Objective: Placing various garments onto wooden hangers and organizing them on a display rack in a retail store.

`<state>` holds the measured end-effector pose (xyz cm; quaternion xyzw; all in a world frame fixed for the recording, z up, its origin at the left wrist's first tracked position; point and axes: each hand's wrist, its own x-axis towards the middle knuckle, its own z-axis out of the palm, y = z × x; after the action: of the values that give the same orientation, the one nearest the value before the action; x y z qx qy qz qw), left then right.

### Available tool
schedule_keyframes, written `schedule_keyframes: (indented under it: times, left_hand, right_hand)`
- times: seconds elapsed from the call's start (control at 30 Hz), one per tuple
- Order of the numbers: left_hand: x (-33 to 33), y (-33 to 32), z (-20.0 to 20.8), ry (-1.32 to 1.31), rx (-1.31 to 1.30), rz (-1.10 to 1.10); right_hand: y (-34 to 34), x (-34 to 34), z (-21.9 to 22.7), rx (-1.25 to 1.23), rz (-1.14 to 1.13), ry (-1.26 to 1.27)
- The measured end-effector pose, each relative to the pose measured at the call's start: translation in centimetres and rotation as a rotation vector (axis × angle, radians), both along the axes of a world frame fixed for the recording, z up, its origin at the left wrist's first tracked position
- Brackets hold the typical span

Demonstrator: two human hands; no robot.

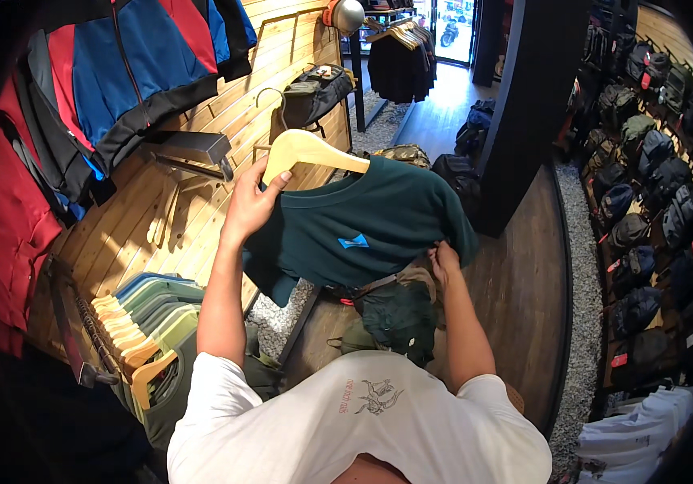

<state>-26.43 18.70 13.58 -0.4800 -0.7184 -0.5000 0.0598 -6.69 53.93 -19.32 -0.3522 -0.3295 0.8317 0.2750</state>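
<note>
A dark green T-shirt point(362, 218) with a small blue patch on its chest hangs on a pale wooden hanger point(314, 152) in front of me. My left hand point(253, 200) is closed around the hanger's left part, close to the shirt's collar. The hanger's metal hook points up toward the plank wall. With closed fingers, my right hand point(445, 262) grips the shirt's right side near the sleeve. Part of the hanger is hidden inside the shirt.
At left, shirts on wooden hangers point(153, 331) fill a low rail, below blue and red jackets point(137, 73). Backpacks point(391, 323) stand on the floor beyond the shirt. A dark pillar point(520, 113) rises ahead. Racks of backpacks point(653, 194) line the right side.
</note>
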Motion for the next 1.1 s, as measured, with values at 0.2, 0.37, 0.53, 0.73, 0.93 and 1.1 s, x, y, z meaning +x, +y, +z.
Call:
schedule_keyframes:
  times: [0.2,0.37,0.53,0.73,0.93,1.1]
  left_hand:
    - [-1.7,-2.0,-1.3,-0.056,0.046,0.030]
    - [-1.8,-0.7,-1.1,0.004,0.137,0.094]
    - [-2.1,-0.4,-1.9,0.082,0.065,0.258]
    - [-2.3,0.1,-0.4,0.063,0.207,0.325]
    - [1.6,2.3,1.8,0.060,-0.029,0.280]
    - [2.3,3.2,-0.3,0.175,-0.143,0.211]
  right_hand:
    - [-2.1,0.7,5.8,0.321,-0.060,-0.211]
    - [-0.1,6.3,3.8,0.267,-0.218,-0.171]
    - [-0.6,11.1,-1.7,0.301,-0.295,-0.344]
    - [-2.2,14.8,-8.7,-0.059,-0.366,-0.250]
    - [-2.0,15.4,-5.7,0.321,0.366,-0.534]
    - [-5.3,9.0,13.5,1.326,-0.135,-0.486]
